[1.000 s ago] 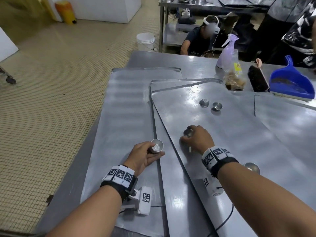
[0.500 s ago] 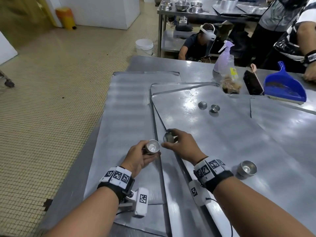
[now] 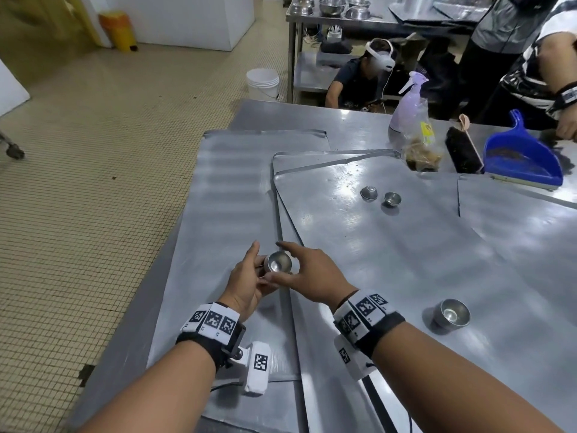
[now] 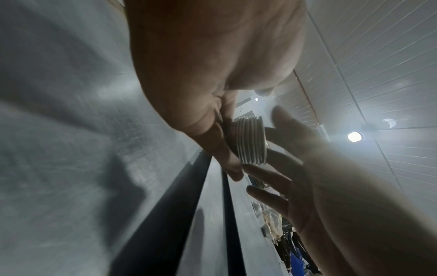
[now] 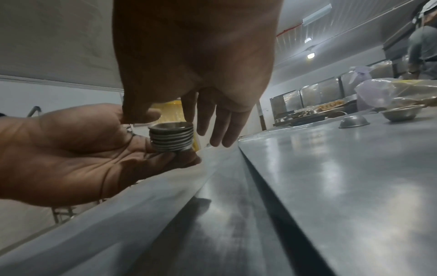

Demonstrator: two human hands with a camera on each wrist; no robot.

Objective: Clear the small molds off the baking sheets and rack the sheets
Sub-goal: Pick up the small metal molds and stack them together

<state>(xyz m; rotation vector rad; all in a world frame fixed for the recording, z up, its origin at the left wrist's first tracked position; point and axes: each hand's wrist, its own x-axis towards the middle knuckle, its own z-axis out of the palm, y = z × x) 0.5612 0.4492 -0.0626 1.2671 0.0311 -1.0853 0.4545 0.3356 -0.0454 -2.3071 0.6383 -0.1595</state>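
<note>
My left hand (image 3: 254, 267) grips a nested stack of small metal molds (image 3: 277, 262), rims up, over the seam between two baking sheets. The ribbed stack (image 5: 171, 138) rests on the curled left fingers (image 5: 151, 160). My right hand (image 3: 296, 268) is right beside the stack, fingers straight and spread, holding nothing, with its thumb near the top rim. On the middle baking sheet (image 3: 374, 251) lie two molds far off, one upside down (image 3: 369, 193) and one upright (image 3: 392, 199). A third mold (image 3: 455, 314) stands by my right forearm. Another sheet (image 3: 224, 198) lies to the left.
At the table's far side stand a spray bottle (image 3: 409, 104), a plastic bag of brown scraps (image 3: 421, 148), a black brush (image 3: 463, 151) and a blue dustpan (image 3: 521, 157). People are beyond the table. The table's left edge drops to tiled floor with a white bucket (image 3: 262, 82).
My right hand lifted a mold off the middle sheet, carried it left onto the stack in my left hand and let go; its fingers now spread.
</note>
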